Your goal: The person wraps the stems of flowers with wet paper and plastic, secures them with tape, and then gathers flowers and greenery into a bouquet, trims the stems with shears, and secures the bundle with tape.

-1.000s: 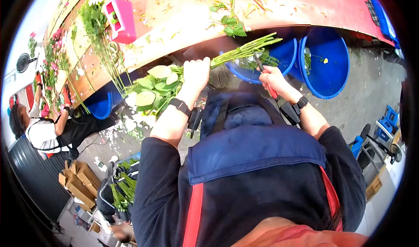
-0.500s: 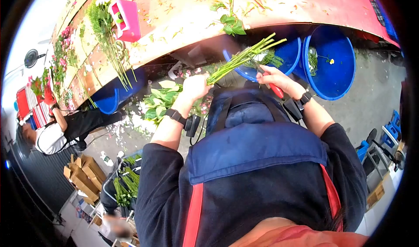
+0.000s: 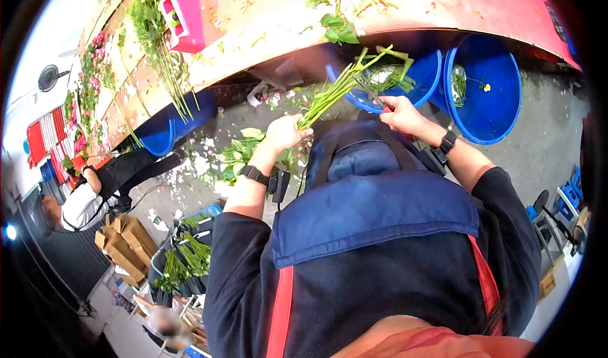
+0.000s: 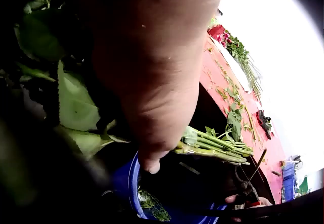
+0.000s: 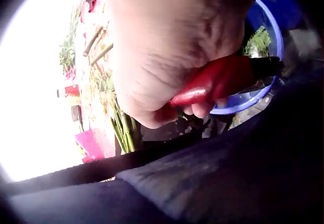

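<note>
My left hand (image 3: 285, 133) grips a bunch of green stems (image 3: 332, 98), their bare ends slanting up and right toward a blue bucket (image 3: 437, 82). Broad leaves (image 3: 244, 152) of the bunch hang below and left of that hand, and show large in the left wrist view (image 4: 76, 102). In my right hand (image 3: 405, 117) are pruning shears with red handles (image 5: 217, 82). Their dark blades (image 4: 244, 183) are close beside the stem ends. A few stem pieces (image 3: 402, 57) stand at odd angles past the bunch, over the bucket.
A second blue bucket (image 3: 484, 114) stands to the right with some greenery in it. The table (image 3: 418, 10) carries leaf scraps, a pink holder (image 3: 183, 22) and flower stems (image 3: 164, 60). Petals (image 3: 202, 162) litter the floor. Another person (image 3: 88, 206) works at the left.
My left hand and the bunch have shifted slightly down and right. The stem ends, aligned before, now show pieces at angles past the tips. The right hand has moved slightly right with the shears.
</note>
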Tool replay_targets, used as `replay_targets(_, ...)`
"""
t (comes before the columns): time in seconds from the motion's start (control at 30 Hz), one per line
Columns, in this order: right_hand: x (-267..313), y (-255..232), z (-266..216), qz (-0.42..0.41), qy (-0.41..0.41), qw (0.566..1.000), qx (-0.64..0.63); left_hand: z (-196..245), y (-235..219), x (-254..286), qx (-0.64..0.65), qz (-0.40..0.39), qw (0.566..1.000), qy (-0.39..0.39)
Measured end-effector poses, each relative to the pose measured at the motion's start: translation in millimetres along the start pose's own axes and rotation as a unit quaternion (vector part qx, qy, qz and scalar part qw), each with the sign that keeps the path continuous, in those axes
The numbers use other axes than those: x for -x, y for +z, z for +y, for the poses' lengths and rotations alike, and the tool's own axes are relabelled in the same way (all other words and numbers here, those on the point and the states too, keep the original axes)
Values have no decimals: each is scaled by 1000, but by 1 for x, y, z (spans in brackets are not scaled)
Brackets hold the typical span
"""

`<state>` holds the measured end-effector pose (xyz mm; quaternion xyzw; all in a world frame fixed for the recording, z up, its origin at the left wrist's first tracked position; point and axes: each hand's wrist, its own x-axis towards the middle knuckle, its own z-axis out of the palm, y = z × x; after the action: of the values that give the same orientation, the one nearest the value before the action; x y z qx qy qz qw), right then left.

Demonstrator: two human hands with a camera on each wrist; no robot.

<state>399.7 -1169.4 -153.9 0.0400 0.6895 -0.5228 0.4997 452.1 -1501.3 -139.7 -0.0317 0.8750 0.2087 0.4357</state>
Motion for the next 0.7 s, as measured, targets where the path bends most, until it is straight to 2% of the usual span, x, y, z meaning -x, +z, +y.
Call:
replay_targets(0.03, -5, -4, 8, -6, -31, 999, 16, 0, -2, 2, 34, -27, 999, -20)
replay_targets(0.07, -14, -10, 20, -13, -63, 997, 33, -14, 8, -3, 129, -48, 990, -27)
replay_targets(0.1, -16, -13, 21, -20, -94, 994, 50, -18, 11, -3, 186, -72, 980, -12)
replay_targets(0.13, -16, -17, 23, -38, -58, 997, 14, -22, 13, -2, 243, -97, 965, 2)
replay_targets(0.2, -17, -18, 22, -77, -54, 994, -61, -17, 12, 4, 326, -129, 936, 29)
replay_targets(0.23, -16, -17, 21, -95, -50, 989, -99, -18, 16, 2, 317, -147, 936, 41)
replay_targets(0.33, -15, -12, 2, -159, -120, 974, -109, -18, 30, -1, 311, -191, 928, 74)
replay_targets(0.4, -18, -16, -1, -157, -130, 976, -71, -18, 30, -2, 314, -239, 917, 52)
replay_targets(0.47, -16, -14, -6, -132, -145, 979, -52, -18, 29, -1, 322, -267, 907, 42)
replay_targets(0.57, -11, -14, -6, -86, -67, 993, -42, -19, 30, 0, 340, -282, 896, 46)
replay_targets(0.6, -10, -12, -5, -53, -85, 994, -33, -20, 30, 0, 345, -288, 892, 48)
replay_targets(0.7, -6, -14, -2, -44, -83, 995, -37, -19, 30, 2, 373, -288, 880, 52)
